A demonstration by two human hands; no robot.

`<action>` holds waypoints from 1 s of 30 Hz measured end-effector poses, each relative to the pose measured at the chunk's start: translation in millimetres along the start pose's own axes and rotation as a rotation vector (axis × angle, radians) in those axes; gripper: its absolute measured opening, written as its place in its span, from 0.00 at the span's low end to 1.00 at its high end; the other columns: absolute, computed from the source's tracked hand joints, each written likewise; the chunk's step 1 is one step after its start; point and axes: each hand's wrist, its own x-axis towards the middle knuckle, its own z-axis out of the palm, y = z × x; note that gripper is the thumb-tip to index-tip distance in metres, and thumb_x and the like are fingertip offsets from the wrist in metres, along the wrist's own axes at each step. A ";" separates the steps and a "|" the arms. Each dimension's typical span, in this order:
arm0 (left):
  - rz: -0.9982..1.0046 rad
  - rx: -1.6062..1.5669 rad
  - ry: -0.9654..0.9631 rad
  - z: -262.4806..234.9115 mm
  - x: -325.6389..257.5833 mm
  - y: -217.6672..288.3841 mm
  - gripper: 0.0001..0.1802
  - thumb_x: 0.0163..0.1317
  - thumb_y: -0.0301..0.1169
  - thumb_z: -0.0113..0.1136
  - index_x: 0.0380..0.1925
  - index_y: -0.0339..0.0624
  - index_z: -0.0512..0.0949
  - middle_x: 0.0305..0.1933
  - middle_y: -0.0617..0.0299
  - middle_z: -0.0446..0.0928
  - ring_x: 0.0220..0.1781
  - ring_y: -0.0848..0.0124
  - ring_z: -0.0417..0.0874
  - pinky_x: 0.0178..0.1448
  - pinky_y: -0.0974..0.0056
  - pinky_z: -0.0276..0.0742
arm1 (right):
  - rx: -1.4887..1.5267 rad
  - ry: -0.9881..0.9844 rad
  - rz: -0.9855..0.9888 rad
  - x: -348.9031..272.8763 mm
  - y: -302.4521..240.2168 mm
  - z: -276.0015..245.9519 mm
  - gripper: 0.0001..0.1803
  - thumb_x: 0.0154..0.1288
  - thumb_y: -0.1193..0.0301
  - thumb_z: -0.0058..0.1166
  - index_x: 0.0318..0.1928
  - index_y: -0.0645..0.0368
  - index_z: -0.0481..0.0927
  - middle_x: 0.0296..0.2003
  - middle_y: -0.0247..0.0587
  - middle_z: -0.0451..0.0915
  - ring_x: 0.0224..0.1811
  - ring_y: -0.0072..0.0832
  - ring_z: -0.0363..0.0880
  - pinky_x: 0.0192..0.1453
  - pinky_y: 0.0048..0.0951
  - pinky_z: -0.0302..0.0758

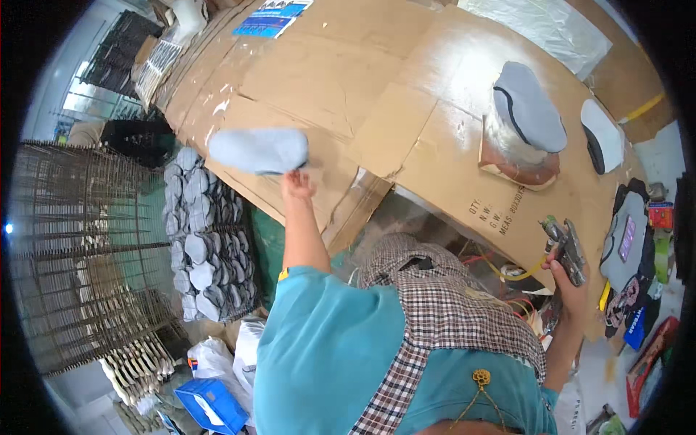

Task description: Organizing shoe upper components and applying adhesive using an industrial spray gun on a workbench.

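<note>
My left hand (297,188) is at the near edge of a grey, padded insole-shaped piece (257,150) over the left part of the cardboard-covered table. Both are smeared by motion, so I cannot tell whether the fingers grip it. On the right, my right hand (557,270) is closed around a metal spray gun (567,250), with a yellow hose (511,275) nearby. Beyond it, a similar grey piece with a dark edge (533,109) rests on a brown block (511,172) coated with white residue. Another pale grey piece (603,136) lies farther right.
Cardboard (341,80) covers the table, whitened by overspray near the block. Stacks of grey pieces (199,239) stand at the left beside a wire rack (94,246). A blue bin (212,406) sits at lower left. More grey pieces (625,243) lie at the right edge.
</note>
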 end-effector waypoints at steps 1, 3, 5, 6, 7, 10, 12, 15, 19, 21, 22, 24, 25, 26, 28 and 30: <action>-0.040 -0.012 0.038 -16.3 14.6 -13.7 0.08 0.53 0.41 0.48 0.30 0.53 0.69 0.34 0.74 0.69 0.40 0.67 0.69 0.54 0.43 0.52 | -0.022 -0.004 -0.009 -4.3 -6.9 3.4 0.27 0.52 0.74 0.53 0.53 0.65 0.63 0.33 0.36 0.71 0.35 0.21 0.70 0.41 0.23 0.71; -0.191 0.043 0.108 -44.0 36.8 -29.5 0.06 0.52 0.34 0.49 0.30 0.49 0.68 0.33 0.70 0.69 0.32 0.67 0.71 0.44 0.47 0.66 | -0.107 0.007 -0.037 -16.9 -21.8 7.7 0.26 0.53 0.74 0.52 0.54 0.65 0.62 0.34 0.36 0.71 0.36 0.22 0.70 0.43 0.24 0.69; -0.208 -0.054 0.107 -56.0 48.9 -37.3 0.04 0.53 0.31 0.45 0.29 0.47 0.68 0.32 0.68 0.70 0.31 0.69 0.70 0.34 0.60 0.71 | -0.112 0.056 -0.073 -31.3 -29.2 10.9 0.27 0.53 0.74 0.51 0.54 0.65 0.61 0.35 0.37 0.71 0.36 0.22 0.70 0.43 0.24 0.69; -0.624 -0.196 0.137 -58.7 53.3 -18.9 0.07 0.56 0.33 0.43 0.34 0.45 0.67 0.35 0.69 0.69 0.35 0.68 0.71 0.39 0.61 0.70 | -0.078 0.089 -0.104 -40.3 -32.7 8.3 0.28 0.54 0.74 0.51 0.55 0.65 0.60 0.35 0.37 0.71 0.36 0.23 0.70 0.44 0.24 0.69; -0.469 -0.056 0.123 -59.7 50.1 -31.7 0.05 0.56 0.33 0.42 0.29 0.47 0.65 0.30 0.69 0.67 0.32 0.69 0.69 0.34 0.63 0.65 | -0.097 0.111 -0.111 -50.4 -36.0 4.5 0.29 0.54 0.74 0.51 0.56 0.65 0.59 0.36 0.37 0.71 0.36 0.23 0.70 0.44 0.24 0.69; -0.190 0.280 0.103 -61.5 29.8 -50.7 0.09 0.57 0.38 0.43 0.21 0.52 0.62 0.20 0.69 0.63 0.26 0.71 0.66 0.28 0.62 0.60 | -0.054 0.251 -0.156 -78.2 -34.7 -3.3 0.29 0.54 0.73 0.51 0.56 0.65 0.59 0.35 0.37 0.71 0.35 0.23 0.70 0.43 0.23 0.69; -0.142 0.400 0.228 -53.8 17.0 -58.9 0.09 0.56 0.40 0.45 0.22 0.51 0.63 0.21 0.68 0.64 0.27 0.70 0.66 0.30 0.60 0.62 | -0.096 0.303 -0.191 -93.1 -36.4 -5.6 0.28 0.54 0.73 0.52 0.55 0.65 0.61 0.33 0.37 0.72 0.33 0.22 0.71 0.41 0.22 0.70; 0.074 0.205 0.360 -44.2 1.9 -66.7 0.10 0.52 0.36 0.51 0.22 0.42 0.64 0.21 0.60 0.64 0.23 0.66 0.67 0.27 0.61 0.65 | -0.166 0.410 -0.111 -111.2 -39.8 3.6 0.28 0.52 0.71 0.55 0.54 0.66 0.62 0.30 0.37 0.72 0.31 0.21 0.72 0.37 0.22 0.71; 0.258 0.187 0.345 -24.5 -9.5 -71.4 0.16 0.46 0.28 0.50 0.35 0.31 0.66 0.34 0.52 0.67 0.27 0.63 0.70 0.24 0.62 0.70 | -0.121 0.358 -0.110 -131.2 -46.1 22.6 0.28 0.52 0.73 0.53 0.54 0.66 0.62 0.30 0.37 0.72 0.31 0.21 0.71 0.37 0.21 0.71; 0.278 0.311 0.372 -16.2 -13.2 -71.6 0.11 0.46 0.29 0.49 0.27 0.33 0.66 0.27 0.53 0.67 0.22 0.64 0.69 0.22 0.62 0.68 | -0.154 0.414 -0.142 -135.4 -49.6 24.7 0.28 0.52 0.74 0.52 0.54 0.66 0.62 0.30 0.37 0.72 0.31 0.21 0.71 0.37 0.21 0.71; 0.289 0.433 0.390 -12.9 -13.9 -71.8 0.09 0.46 0.30 0.48 0.18 0.34 0.65 0.20 0.55 0.67 0.17 0.64 0.67 0.21 0.62 0.66 | -0.191 0.475 -0.151 -136.3 -51.0 24.7 0.27 0.52 0.74 0.52 0.54 0.66 0.62 0.30 0.37 0.72 0.31 0.21 0.71 0.37 0.20 0.71; 0.334 0.453 0.339 -7.8 -12.1 -69.7 0.09 0.46 0.30 0.47 0.19 0.33 0.66 0.21 0.55 0.69 0.18 0.65 0.68 0.20 0.62 0.66 | -0.239 0.452 -0.184 -135.9 -55.1 24.8 0.27 0.51 0.74 0.52 0.53 0.66 0.62 0.30 0.37 0.72 0.30 0.20 0.71 0.36 0.20 0.70; 0.368 0.479 0.295 -6.1 -10.4 -69.1 0.10 0.47 0.31 0.47 0.21 0.32 0.67 0.22 0.54 0.70 0.19 0.65 0.69 0.20 0.63 0.66 | -0.241 0.465 -0.149 -134.9 -57.6 26.8 0.27 0.51 0.74 0.52 0.53 0.66 0.63 0.30 0.37 0.72 0.30 0.20 0.71 0.36 0.20 0.70; 0.368 0.469 0.281 -4.5 -8.2 -69.5 0.10 0.47 0.31 0.47 0.21 0.32 0.67 0.22 0.54 0.70 0.19 0.65 0.69 0.20 0.63 0.66 | -0.210 0.460 -0.130 -133.6 -59.8 30.6 0.26 0.51 0.74 0.52 0.53 0.66 0.63 0.30 0.36 0.72 0.30 0.20 0.70 0.36 0.19 0.70; 0.442 0.266 0.244 -0.6 -3.9 -70.6 0.10 0.48 0.31 0.46 0.20 0.32 0.67 0.20 0.54 0.70 0.18 0.65 0.69 0.20 0.64 0.66 | -0.374 0.376 -0.171 -124.8 -65.7 39.8 0.27 0.51 0.75 0.53 0.53 0.66 0.63 0.30 0.36 0.72 0.30 0.18 0.70 0.35 0.19 0.69; 0.468 0.211 0.208 2.9 -2.2 -71.1 0.11 0.49 0.31 0.47 0.19 0.32 0.68 0.20 0.54 0.69 0.17 0.65 0.68 0.20 0.64 0.66 | -0.392 0.272 -0.166 -116.2 -70.2 57.7 0.27 0.51 0.75 0.53 0.53 0.65 0.64 0.31 0.36 0.73 0.30 0.18 0.70 0.35 0.18 0.68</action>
